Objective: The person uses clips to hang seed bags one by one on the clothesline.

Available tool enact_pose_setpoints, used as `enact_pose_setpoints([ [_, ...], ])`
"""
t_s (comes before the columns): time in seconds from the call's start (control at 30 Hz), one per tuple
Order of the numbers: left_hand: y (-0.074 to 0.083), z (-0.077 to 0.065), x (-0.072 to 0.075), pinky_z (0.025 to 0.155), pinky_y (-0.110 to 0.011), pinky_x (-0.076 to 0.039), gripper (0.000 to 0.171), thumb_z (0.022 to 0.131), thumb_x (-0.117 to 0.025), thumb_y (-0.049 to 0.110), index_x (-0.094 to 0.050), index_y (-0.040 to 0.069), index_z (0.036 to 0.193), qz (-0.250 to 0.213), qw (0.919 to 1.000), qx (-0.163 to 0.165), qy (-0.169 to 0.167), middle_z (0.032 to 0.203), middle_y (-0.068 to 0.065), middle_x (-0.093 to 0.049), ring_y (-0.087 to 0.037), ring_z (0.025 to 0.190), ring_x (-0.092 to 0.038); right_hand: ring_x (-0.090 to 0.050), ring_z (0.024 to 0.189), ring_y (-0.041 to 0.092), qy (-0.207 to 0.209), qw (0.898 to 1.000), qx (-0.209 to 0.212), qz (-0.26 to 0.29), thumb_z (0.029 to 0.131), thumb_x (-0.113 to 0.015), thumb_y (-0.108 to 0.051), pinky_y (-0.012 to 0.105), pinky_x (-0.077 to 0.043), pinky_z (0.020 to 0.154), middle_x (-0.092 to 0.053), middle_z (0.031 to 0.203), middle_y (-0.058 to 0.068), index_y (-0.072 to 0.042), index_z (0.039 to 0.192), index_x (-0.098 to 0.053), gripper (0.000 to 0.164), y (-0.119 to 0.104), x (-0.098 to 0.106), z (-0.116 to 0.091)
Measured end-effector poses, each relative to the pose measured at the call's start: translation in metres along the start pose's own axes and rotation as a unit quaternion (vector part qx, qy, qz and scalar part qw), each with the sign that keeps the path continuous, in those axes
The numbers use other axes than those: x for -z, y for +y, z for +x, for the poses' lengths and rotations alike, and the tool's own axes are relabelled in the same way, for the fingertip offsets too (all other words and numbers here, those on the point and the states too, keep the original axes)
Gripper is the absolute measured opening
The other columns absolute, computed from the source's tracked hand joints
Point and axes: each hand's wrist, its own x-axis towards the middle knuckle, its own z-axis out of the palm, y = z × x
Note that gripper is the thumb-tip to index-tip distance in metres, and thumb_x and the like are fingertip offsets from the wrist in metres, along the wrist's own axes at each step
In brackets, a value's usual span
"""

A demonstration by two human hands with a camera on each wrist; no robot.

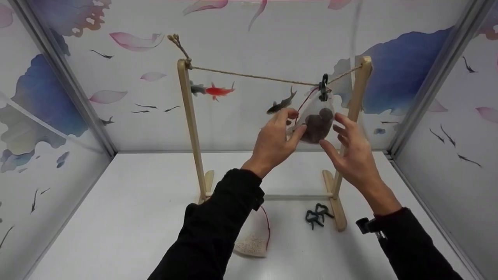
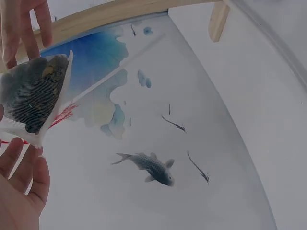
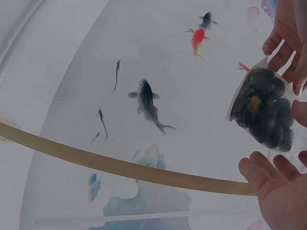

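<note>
The bag (image 1: 317, 122) is sheer, finely ribbed mesh, and the stones (image 3: 264, 108) inside it look smooth and dull. I see rough, fibrous twine in the rope (image 1: 252, 75) and pale, smooth wood in the frame (image 1: 192, 124). The clip (image 1: 323, 88) looks like dark, faintly glossy plastic. Matt black cloth makes the sleeves (image 1: 218, 221); the worktop (image 1: 136, 202) is smooth and white, the corner rail (image 1: 65, 77) dull grey metal.

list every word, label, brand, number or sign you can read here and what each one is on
None: no readable text in any view.
Mesh bag of dark stones: no lettering visible.
Dark clip on the cord: no marking readable; too small to rule out.
Two dark clips on the table: too small to tell.
Wall panels: pictures only, such as a red fish and petals.
</note>
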Motion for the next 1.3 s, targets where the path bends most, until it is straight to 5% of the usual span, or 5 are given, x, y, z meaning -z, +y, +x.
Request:
enact_pose_setpoints([
  [0.2,-0.013,-0.025,-0.007,0.094,-0.039,-0.049,0.040,0.101,-0.066,0.025,-0.055,0.003,0.131,-0.001,0.9994,-0.007,0.035,0.128,-0.009,-0.062,-0.024,0.112,-0.062,-0.053,0.127,0.036,0.005,0.999,-0.024,-0.037,0.093,-0.075,-0.009,0.056,-0.048,0.096,-0.051,0.143,0.019,-0.004,0.154,-0.038,0.071,0.012,-0.006,-0.031],
  [0.5,-0.017,-0.072,-0.018,0.093,-0.034,-0.050,0.040,0.101,-0.065,0.025,-0.053,0.005,0.133,-0.073,0.9961,0.018,0.045,0.130,-0.007,-0.060,-0.019,0.114,-0.061,-0.055,0.116,0.029,-0.023,0.994,-0.074,-0.076,0.092,-0.076,-0.009,0.032,-0.047,0.079,-0.061,0.128,0.016,0.000,0.145,-0.050,0.060,0.028,-0.015,-0.090],
  [0.7,-0.015,-0.103,-0.026,0.094,-0.032,-0.049,0.034,0.101,-0.065,0.023,-0.056,0.008,0.129,-0.061,0.9969,-0.028,0.042,0.125,-0.005,-0.060,-0.017,0.113,-0.060,-0.057,0.112,0.040,-0.064,0.987,-0.116,-0.093,0.087,-0.080,-0.003,0.054,-0.050,0.084,-0.064,0.119,0.019,0.005,0.136,-0.057,0.055,0.040,-0.025,-0.120],
  [1.03,-0.017,-0.160,-0.045,0.096,-0.030,-0.049,0.026,0.099,-0.069,0.025,-0.062,0.013,0.121,-0.004,0.9987,-0.032,-0.039,0.122,0.001,-0.059,-0.013,0.115,-0.059,-0.053,0.116,0.052,-0.218,0.929,-0.277,-0.111,0.090,-0.077,-0.019,0.061,-0.047,0.089,-0.058,0.128,0.030,0.006,0.139,-0.054,0.059,0.058,-0.037,-0.145],
  [1.3,-0.025,-0.179,-0.062,0.092,-0.028,-0.051,0.024,0.097,-0.072,0.022,-0.065,0.013,0.117,-0.002,0.9995,-0.005,-0.032,0.118,0.002,-0.062,-0.012,0.111,-0.062,-0.058,0.108,0.047,-0.242,0.912,-0.298,-0.144,0.086,-0.078,-0.014,0.056,-0.052,0.082,-0.055,0.129,0.032,0.005,0.137,-0.057,0.058,0.060,-0.047,-0.153],
])
